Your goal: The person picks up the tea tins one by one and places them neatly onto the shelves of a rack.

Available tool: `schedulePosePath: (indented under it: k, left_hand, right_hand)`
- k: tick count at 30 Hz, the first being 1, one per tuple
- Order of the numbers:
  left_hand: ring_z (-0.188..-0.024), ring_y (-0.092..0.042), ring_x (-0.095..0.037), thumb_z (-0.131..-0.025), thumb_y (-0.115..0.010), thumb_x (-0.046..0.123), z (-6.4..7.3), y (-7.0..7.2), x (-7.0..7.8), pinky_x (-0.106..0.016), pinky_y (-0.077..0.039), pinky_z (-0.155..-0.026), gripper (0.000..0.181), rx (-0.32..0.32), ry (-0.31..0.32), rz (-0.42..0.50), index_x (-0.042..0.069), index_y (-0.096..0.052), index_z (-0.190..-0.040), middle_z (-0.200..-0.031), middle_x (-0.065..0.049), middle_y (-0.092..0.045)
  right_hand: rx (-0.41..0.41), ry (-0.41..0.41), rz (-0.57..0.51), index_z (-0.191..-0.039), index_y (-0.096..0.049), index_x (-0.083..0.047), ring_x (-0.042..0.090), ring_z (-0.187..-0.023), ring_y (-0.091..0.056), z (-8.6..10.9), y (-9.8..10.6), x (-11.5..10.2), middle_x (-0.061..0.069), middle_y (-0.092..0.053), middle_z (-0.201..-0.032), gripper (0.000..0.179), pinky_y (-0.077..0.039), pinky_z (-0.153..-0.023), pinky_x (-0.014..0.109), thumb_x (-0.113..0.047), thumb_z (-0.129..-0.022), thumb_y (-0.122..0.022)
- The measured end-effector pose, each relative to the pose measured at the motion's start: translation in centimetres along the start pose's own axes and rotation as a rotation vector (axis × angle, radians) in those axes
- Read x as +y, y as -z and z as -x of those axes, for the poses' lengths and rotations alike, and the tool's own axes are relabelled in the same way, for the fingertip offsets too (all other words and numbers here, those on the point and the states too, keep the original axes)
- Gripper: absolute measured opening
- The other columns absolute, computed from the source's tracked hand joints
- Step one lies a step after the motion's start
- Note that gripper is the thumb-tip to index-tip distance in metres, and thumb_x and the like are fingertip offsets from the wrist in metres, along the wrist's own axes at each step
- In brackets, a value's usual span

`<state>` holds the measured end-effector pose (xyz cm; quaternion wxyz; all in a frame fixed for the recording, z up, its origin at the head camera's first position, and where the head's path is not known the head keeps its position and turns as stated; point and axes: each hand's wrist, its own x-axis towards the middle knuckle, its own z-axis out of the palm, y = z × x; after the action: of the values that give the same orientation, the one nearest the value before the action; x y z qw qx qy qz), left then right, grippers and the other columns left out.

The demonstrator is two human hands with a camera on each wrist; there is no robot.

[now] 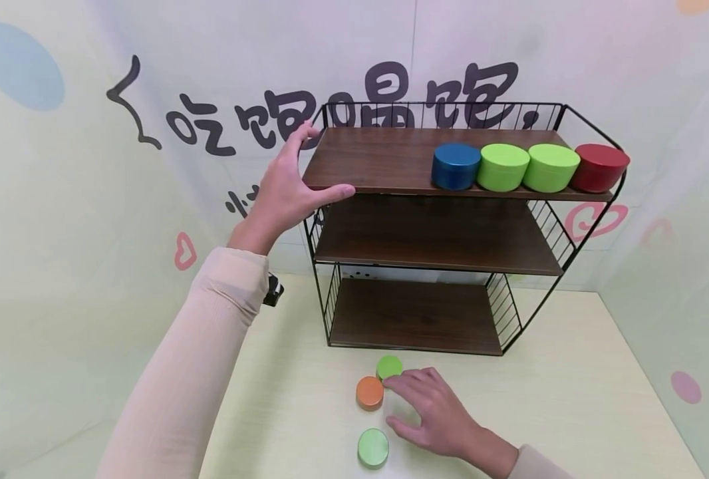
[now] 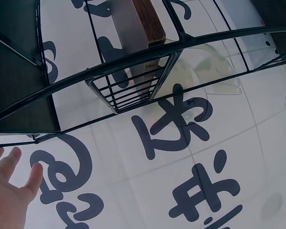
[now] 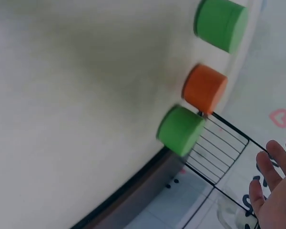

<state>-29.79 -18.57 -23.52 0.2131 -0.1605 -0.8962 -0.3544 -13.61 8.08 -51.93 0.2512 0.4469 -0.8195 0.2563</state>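
Maybe reaching for green tin [image 1: 390,366], orange tin [image 1: 369,392] or pale tin [image 1: 372,449], bottom middle, with right hand [image 1: 431,414] half spread, holding nothing. Gripping rack [image 1: 378,159], upper middle, with left hand [image 1: 286,183] wide. Next, likely needing a pinch.

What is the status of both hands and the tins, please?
Left hand at the rack's left end. Right hand empty, beside the orange tin. Green tin close behind, possibly obstructing.

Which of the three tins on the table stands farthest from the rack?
The pale green tin, in front; the orange tin and bright green tin stand nearer the rack.
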Motion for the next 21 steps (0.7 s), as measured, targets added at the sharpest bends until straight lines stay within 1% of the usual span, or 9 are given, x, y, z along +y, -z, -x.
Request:
schedulePosePath:
  k: [4,7,12,15,19,21]
  left_hand:
    - [-0.142,-0.027,0.001,-0.067,-0.085,0.061,0.0,0.0,0.1,-0.029,-0.027,-0.114,0.113,-0.001,0.000,-0.001,0.025,-0.026,-0.157,-0.155,0.016,-0.034]
    - [-0.142,-0.027,0.000,-0.067,-0.085,0.061,0.0,0.0,0.1,-0.029,-0.027,-0.115,0.113,-0.002,-0.001,0.002,0.024,-0.026,-0.157,-0.156,0.015,-0.034]
    - [-0.142,-0.027,0.001,-0.067,-0.085,0.060,0.1,0.0,0.1,-0.029,-0.027,-0.114,0.113,-0.001,0.000,0.003,0.024,-0.026,-0.157,-0.155,0.015,-0.035]
    - [-0.141,-0.028,0.001,-0.068,-0.084,0.060,0.1,0.0,0.1,-0.029,-0.027,-0.114,0.112,-0.001,0.000,0.003,0.024,-0.027,-0.157,-0.154,0.016,-0.036]
    - [-0.141,-0.028,0.000,-0.068,-0.084,0.060,0.1,0.0,0.1,-0.029,-0.027,-0.114,0.112,0.000,-0.003,0.002,0.024,-0.027,-0.157,-0.154,0.015,-0.036]
    - [-0.141,-0.028,0.000,-0.068,-0.085,0.060,0.1,0.0,0.1,-0.029,-0.027,-0.114,0.113,-0.001,-0.004,0.002,0.023,-0.026,-0.157,-0.154,0.015,-0.036]
  right_hand:
    - [-0.024,0.010,-0.022,-0.125,-0.065,-0.012,0.014,-0.104,-0.062,0.8,-0.8,-0.5,-0.003,-0.069,-0.118,0.050,-0.045,-0.085,0.032,-0.033,-0.081,-0.077]
    - [-0.047,0.001,-0.044,-0.123,-0.066,-0.012,0.012,-0.104,-0.061,1.4,-1.4,-0.8,-0.005,-0.069,-0.117,0.047,-0.045,-0.086,0.031,-0.035,-0.083,-0.076]
    - [-0.067,0.007,-0.080,-0.121,-0.068,-0.012,0.010,-0.103,-0.060,2.4,-2.6,-1.2,-0.008,-0.069,-0.115,0.049,-0.044,-0.087,0.028,-0.037,-0.080,-0.079]
    - [-0.094,0.003,-0.113,-0.120,-0.068,-0.012,0.009,-0.105,-0.061,2.9,-3.2,-1.6,-0.008,-0.068,-0.117,0.051,-0.045,-0.087,0.027,-0.036,-0.078,-0.082]
    - [-0.140,-0.027,-0.153,-0.121,-0.068,-0.012,0.009,-0.108,-0.062,3.3,-3.7,-2.1,-0.006,-0.069,-0.118,0.052,-0.046,-0.087,0.026,-0.036,-0.077,-0.084]
    - [-0.142,-0.019,-0.152,-0.122,-0.068,-0.012,0.009,-0.107,-0.062,3.5,-4.0,-2.2,-0.005,-0.069,-0.117,0.054,-0.046,-0.087,0.026,-0.036,-0.076,-0.084]
